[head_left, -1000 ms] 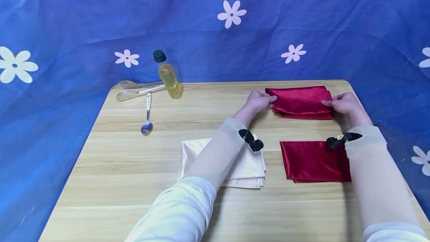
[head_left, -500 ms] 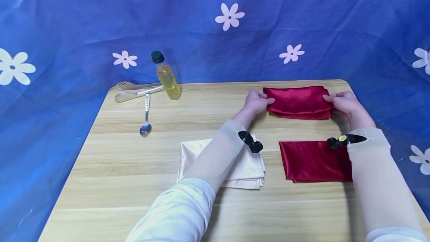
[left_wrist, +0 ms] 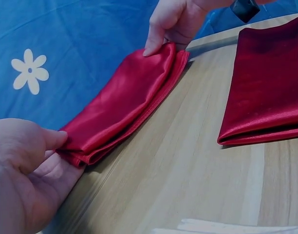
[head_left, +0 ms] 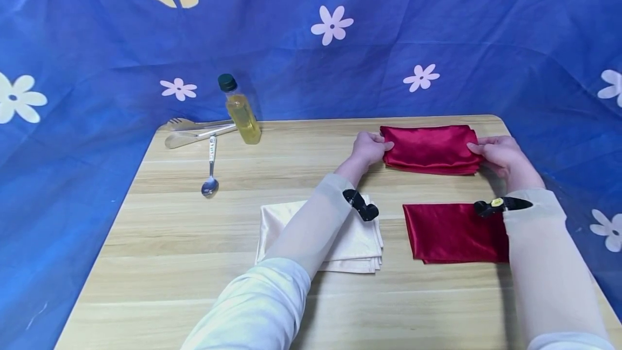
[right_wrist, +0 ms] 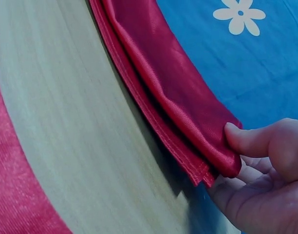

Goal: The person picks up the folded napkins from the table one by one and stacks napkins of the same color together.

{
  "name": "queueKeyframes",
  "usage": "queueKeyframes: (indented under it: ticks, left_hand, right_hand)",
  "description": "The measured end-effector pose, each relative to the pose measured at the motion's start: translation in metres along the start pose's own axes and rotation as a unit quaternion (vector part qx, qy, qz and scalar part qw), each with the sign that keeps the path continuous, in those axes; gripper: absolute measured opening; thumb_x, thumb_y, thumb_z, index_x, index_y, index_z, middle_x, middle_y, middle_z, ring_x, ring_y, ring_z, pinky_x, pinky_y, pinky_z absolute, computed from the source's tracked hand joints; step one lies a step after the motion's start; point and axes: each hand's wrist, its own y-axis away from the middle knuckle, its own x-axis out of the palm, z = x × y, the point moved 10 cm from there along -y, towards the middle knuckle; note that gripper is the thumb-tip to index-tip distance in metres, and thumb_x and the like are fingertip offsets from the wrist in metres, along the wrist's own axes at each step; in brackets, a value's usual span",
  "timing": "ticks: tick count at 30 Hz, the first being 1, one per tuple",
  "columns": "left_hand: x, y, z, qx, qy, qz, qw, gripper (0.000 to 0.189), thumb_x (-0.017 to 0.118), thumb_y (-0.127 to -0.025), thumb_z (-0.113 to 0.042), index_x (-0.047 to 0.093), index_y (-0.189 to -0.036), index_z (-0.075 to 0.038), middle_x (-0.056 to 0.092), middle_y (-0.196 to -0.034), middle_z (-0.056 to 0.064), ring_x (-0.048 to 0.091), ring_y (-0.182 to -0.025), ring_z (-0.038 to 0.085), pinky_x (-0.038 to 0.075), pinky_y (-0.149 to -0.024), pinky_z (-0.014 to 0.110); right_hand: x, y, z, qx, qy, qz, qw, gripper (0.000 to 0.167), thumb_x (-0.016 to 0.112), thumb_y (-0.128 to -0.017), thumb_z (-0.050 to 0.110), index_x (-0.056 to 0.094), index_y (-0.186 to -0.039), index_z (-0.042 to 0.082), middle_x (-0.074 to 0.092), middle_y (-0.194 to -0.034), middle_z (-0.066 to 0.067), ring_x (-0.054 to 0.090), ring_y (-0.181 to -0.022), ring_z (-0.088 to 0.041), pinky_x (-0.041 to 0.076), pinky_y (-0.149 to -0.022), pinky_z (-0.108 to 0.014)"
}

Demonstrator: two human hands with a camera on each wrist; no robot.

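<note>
A folded red satin cloth (head_left: 430, 149) lies along the table's back right edge, its layers showing at the near side. My left hand (head_left: 368, 149) pinches its left end, thumb on top and fingers beneath, as the left wrist view shows of the cloth (left_wrist: 122, 102). At the opposite end my right hand (head_left: 502, 156) pinches the corner the same way; in the right wrist view the thumb of that hand (right_wrist: 273, 170) presses on the upper layer. Nearer to me is a second folded red cloth (head_left: 452, 234), partly under my right forearm.
A folded white cloth (head_left: 347, 244) lies beneath my left forearm. At the back left stands a bottle of yellow liquid (head_left: 243, 118) with a dark cap, near a fork-ended utensil (head_left: 194, 124), a clear-looking utensil (head_left: 182, 139) and a spoon (head_left: 210, 185). A blue flowered curtain (head_left: 291, 69) hangs behind the table.
Both hands keep their pinch on the far red cloth, which has shifted very slightly to the left and settled flatter. The other things stay where they were.
</note>
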Motion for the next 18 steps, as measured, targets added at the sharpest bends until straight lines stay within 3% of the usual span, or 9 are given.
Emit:
queueKeyframes:
  ticks: [7, 13, 18]
  left_hand:
    - [-0.004, 0.001, 0.002, 0.006, 0.011, 0.001, 0.9999, 0.026, 0.084, -0.094, -0.013, 0.078, -0.116, -0.001, 0.07, -0.134, 0.009, 0.06, -0.129, 0.02, 0.052, -0.102, 0.024]
    - [-0.007, 0.009, 0.0, 0.012, 0.066, 0.024, 0.9975, 0.021, 0.082, -0.094, -0.009, 0.078, -0.112, 0.002, 0.072, -0.122, 0.009, 0.07, -0.088, 0.014, 0.06, -0.077, 0.027]
    - [-0.008, 0.017, 0.0, 0.013, 0.1, 0.037, 0.9942, 0.018, 0.081, -0.095, -0.007, 0.078, -0.109, 0.004, 0.073, -0.105, 0.007, 0.069, -0.07, 0.012, 0.061, -0.071, 0.027]
  right_hand:
    - [-0.008, 0.007, -0.003, 0.011, -0.036, -0.017, 0.9991, 0.051, 0.079, -0.097, 0.033, 0.057, -0.136, 0.009, 0.065, -0.089, 0.017, 0.067, -0.083, 0.001, 0.058, -0.074, -0.014]
    - [-0.011, 0.012, 0.003, -0.012, -0.051, -0.012, 0.9985, 0.038, 0.08, -0.097, 0.031, 0.06, -0.124, 0.014, 0.067, -0.089, 0.018, 0.065, -0.083, 0.001, 0.058, -0.074, -0.014]
    - [-0.011, 0.019, 0.005, -0.015, -0.058, -0.016, 0.998, 0.03, 0.083, -0.094, 0.031, 0.063, -0.112, 0.018, 0.068, -0.086, 0.016, 0.065, -0.079, 0.0, 0.057, -0.073, -0.014]
